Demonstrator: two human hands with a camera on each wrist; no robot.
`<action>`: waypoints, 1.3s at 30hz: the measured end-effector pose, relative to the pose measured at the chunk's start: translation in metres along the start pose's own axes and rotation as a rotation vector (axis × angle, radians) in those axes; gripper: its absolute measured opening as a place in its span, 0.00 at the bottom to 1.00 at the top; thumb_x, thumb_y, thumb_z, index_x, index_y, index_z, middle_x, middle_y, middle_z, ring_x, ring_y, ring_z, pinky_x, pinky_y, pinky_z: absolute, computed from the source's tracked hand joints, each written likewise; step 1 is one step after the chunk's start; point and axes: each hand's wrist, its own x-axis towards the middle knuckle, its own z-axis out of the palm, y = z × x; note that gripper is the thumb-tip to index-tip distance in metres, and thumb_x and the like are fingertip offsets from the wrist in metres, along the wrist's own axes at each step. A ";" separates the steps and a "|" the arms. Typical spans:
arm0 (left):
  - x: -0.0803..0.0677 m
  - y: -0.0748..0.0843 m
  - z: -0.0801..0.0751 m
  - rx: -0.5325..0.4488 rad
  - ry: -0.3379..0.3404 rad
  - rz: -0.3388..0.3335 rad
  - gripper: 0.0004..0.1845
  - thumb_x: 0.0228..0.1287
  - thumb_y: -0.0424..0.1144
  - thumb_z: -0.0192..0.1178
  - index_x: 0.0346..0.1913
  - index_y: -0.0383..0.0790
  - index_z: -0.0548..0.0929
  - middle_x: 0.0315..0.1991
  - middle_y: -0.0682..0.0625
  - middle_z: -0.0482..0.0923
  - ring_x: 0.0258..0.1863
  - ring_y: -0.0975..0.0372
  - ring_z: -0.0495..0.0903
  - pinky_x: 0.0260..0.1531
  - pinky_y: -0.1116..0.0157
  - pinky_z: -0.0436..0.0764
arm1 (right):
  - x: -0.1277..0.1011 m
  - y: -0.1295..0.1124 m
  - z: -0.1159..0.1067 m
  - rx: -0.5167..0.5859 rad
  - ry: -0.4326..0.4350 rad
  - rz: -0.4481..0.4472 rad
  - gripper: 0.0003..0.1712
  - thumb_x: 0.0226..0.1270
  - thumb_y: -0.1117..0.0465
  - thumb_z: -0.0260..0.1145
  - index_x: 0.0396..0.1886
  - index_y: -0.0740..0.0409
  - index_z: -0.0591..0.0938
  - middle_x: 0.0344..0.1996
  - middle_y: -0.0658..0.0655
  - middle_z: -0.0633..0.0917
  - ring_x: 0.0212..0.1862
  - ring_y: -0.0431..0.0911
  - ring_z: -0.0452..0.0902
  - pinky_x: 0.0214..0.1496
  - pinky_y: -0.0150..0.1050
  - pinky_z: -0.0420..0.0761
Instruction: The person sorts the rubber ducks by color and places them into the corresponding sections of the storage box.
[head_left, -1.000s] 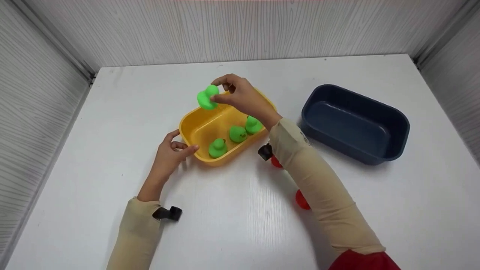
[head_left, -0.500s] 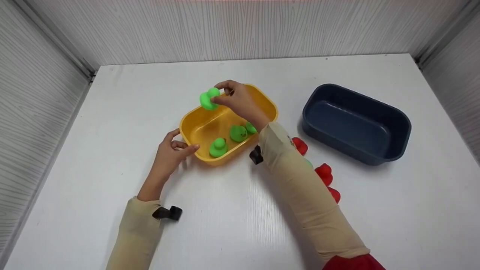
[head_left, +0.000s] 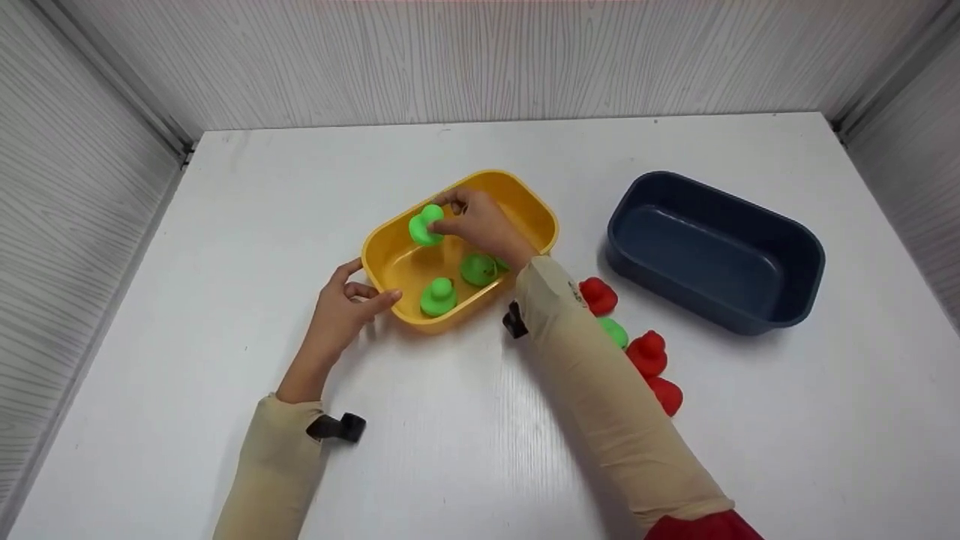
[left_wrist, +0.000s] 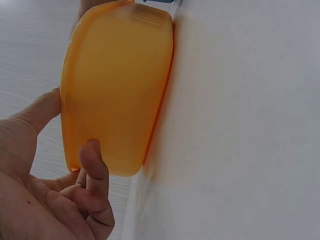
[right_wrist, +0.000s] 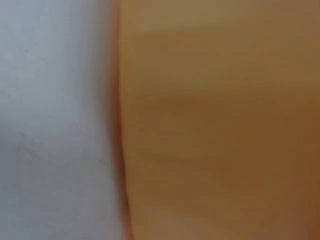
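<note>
Your right hand (head_left: 480,225) has come down: 1 second ago it held the green duck (head_left: 424,224) above the far rim of the yellow tub (head_left: 534,208), and now the duck sits low inside the tub, close to the left inner wall. Your thumb and fingertips still pinch it, so it is not let go yet. Whether it touches the tub floor cannot be told from the head view, and the right wrist view shows only a blur of yellow wall and white table.

Your left hand (head_left: 341,307) has not moved. It steadies the near left corner of the tub, the thumb lying on the rim and the fingers curled against the outer wall, as the left wrist view shows.

2 more green ducks (head_left: 438,297) stand in the tub, with the edge of a third peeking out beside your right wrist. As your arm has swung left, 3 red ducks (head_left: 648,352) and 1 loose green duck (head_left: 615,331) have come into view on the table (head_left: 225,225). The blue tub (head_left: 712,247) stands apart on the right with nothing showing inside.

Judging from this, the green ones are being gathered in the yellow tub, and this one is nearly placed.
</note>
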 end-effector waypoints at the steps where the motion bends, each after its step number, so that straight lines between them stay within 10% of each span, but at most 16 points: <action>1: 0.000 0.000 0.000 -0.001 -0.002 -0.001 0.46 0.58 0.52 0.67 0.74 0.42 0.56 0.38 0.49 0.78 0.32 0.61 0.76 0.35 0.70 0.75 | 0.000 0.001 0.000 0.001 -0.002 -0.002 0.22 0.61 0.56 0.70 0.55 0.56 0.80 0.39 0.50 0.72 0.43 0.42 0.65 0.44 0.32 0.67; 22: 0.000 -0.001 0.001 0.012 0.001 -0.007 0.47 0.57 0.54 0.67 0.74 0.42 0.56 0.39 0.48 0.79 0.35 0.60 0.76 0.37 0.71 0.75 | 0.007 0.003 0.006 -0.270 -0.098 0.026 0.24 0.60 0.56 0.72 0.56 0.56 0.80 0.47 0.54 0.78 0.48 0.45 0.67 0.54 0.38 0.70; 33: -0.002 0.000 -0.001 -0.023 -0.006 0.019 0.46 0.58 0.51 0.67 0.74 0.42 0.55 0.37 0.50 0.79 0.34 0.61 0.78 0.37 0.72 0.77 | -0.009 -0.027 -0.017 -0.166 -0.057 -0.140 0.24 0.63 0.55 0.69 0.58 0.56 0.78 0.52 0.59 0.76 0.52 0.50 0.67 0.52 0.34 0.68; 39: -0.001 0.000 0.000 -0.011 0.006 0.001 0.46 0.58 0.52 0.67 0.74 0.43 0.56 0.38 0.50 0.78 0.34 0.61 0.76 0.36 0.72 0.76 | -0.023 -0.041 -0.042 -0.101 0.029 -0.199 0.23 0.64 0.55 0.68 0.58 0.53 0.78 0.37 0.53 0.70 0.37 0.42 0.61 0.40 0.31 0.63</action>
